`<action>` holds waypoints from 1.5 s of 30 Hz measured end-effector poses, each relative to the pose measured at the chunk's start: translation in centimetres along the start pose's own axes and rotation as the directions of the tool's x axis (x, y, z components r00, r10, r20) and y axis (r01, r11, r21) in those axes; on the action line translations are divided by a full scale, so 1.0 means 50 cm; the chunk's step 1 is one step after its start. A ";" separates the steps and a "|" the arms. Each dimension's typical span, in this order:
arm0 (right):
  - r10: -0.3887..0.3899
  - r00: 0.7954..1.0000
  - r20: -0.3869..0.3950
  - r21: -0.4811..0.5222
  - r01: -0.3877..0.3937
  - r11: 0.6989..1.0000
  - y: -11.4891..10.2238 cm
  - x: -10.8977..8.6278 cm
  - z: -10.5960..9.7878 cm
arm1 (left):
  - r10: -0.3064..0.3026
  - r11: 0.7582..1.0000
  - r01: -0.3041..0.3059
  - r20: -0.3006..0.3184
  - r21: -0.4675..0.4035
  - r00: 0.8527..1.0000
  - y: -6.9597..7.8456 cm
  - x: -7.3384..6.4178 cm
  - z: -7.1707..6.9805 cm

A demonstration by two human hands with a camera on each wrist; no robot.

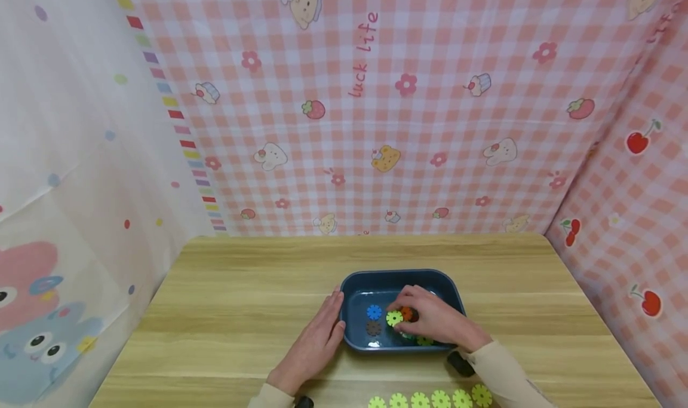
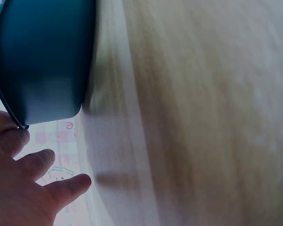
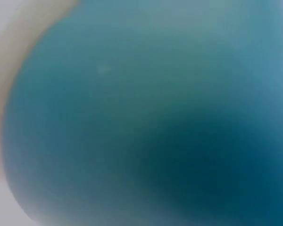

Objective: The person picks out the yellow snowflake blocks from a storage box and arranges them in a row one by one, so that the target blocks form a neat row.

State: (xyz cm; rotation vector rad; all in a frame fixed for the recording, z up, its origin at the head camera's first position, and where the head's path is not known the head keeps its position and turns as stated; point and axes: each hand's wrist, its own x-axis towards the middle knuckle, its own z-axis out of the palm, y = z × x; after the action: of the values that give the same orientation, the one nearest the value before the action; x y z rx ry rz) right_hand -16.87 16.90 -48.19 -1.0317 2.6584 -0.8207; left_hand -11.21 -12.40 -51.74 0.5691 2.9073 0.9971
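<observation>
A dark blue rectangular tray (image 1: 365, 275) stands on the wooden table. Along its left wall lies my left hand (image 1: 318, 339), its fingers extended against the rim; in the left wrist view, fingers (image 2: 68, 188) are spread beside the tray's outer side (image 2: 47, 61). My right hand (image 1: 438, 319) reaches inside the tray and pinches a yellow-green notched plastic disc (image 1: 395, 318) between thumb and fingers. Beside it are a blue disc (image 1: 374, 312), a brown disc (image 1: 373, 328) and an orange-red disc (image 1: 407, 314). Another yellow-green disc (image 1: 424, 340) is partly under the hand. The tray's blurred wall (image 3: 108, 117) fills the right wrist view.
Several yellow-green discs (image 1: 420, 400) form a row on the table (image 1: 258, 288) near the front, cut by the view's lower edge. A pink checked cloth (image 1: 408, 127) hangs behind the table, with more cloth at both sides.
</observation>
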 end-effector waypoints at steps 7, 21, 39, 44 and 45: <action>-0.025 0.998 -0.058 0.027 0.027 0.999 -0.002 -0.024 -0.011 | 0.008 1.000 -0.008 -0.006 -0.004 1.000 0.002 0.002 0.000; 0.000 0.986 -0.166 0.076 0.013 0.997 -0.008 -0.074 -0.022 | -0.003 1.000 0.003 -0.001 -0.020 1.000 0.005 -0.001 0.003; 0.040 0.975 -0.220 -0.011 -0.044 0.999 -0.008 -0.139 -0.044 | -0.002 1.000 0.001 -0.024 -0.026 1.000 0.006 0.000 0.000; -0.004 0.966 -0.260 -0.044 -0.008 0.999 -0.004 -0.159 -0.046 | -0.008 1.000 0.007 -0.032 -0.013 0.999 0.007 0.002 0.001; -0.003 0.965 -0.263 -0.041 -0.008 0.999 -0.003 -0.163 -0.046 | -0.007 1.000 0.007 -0.035 -0.011 0.999 0.007 0.002 0.001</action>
State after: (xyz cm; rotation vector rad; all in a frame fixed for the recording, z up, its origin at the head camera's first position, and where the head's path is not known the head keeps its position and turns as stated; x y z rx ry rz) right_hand -11.51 23.21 -46.47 -0.9899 2.9071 -0.9667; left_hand -11.20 -12.07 -51.56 0.5458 2.9300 1.0321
